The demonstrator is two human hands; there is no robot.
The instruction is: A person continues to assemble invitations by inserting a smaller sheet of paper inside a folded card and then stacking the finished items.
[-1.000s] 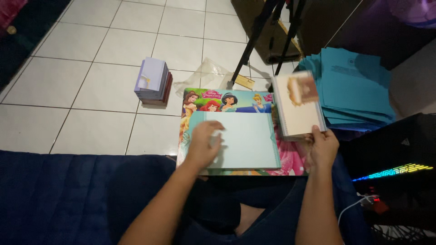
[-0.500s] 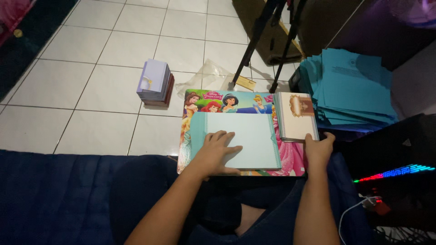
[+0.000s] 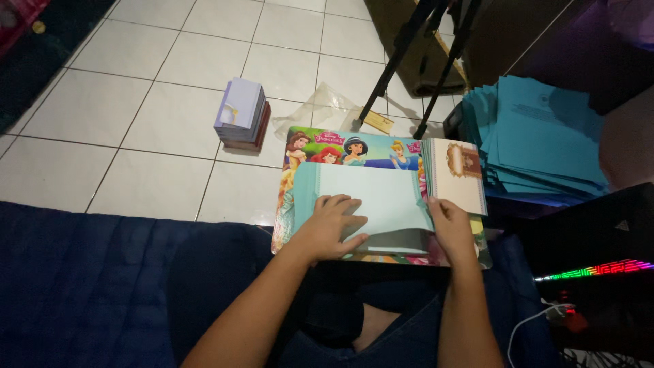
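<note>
A colourful cartoon-printed board [image 3: 354,146] rests across my lap as a work surface. On it lies a light teal paper sheet [image 3: 371,197]. My left hand [image 3: 332,225] presses flat on the sheet's near left part. My right hand [image 3: 451,228] pinches the sheet's near right corner and lifts it, so the underside shows. A stack of cream cards [image 3: 455,176] with a brown emblem sits on the board's right end, just beyond my right hand.
A pile of teal sheets [image 3: 538,140] lies on the floor at right. A small stack of lilac and dark red booklets [image 3: 241,114] and a crumpled clear plastic bag [image 3: 320,109] sit on the white tiles ahead. Black tripod legs [image 3: 395,61] stand behind. Blue bedding [image 3: 102,286] is left.
My right hand set the cream card stack down on the board's right end, then moved to the teal sheet's near right corner and began lifting it. My left hand stayed on the sheet.
</note>
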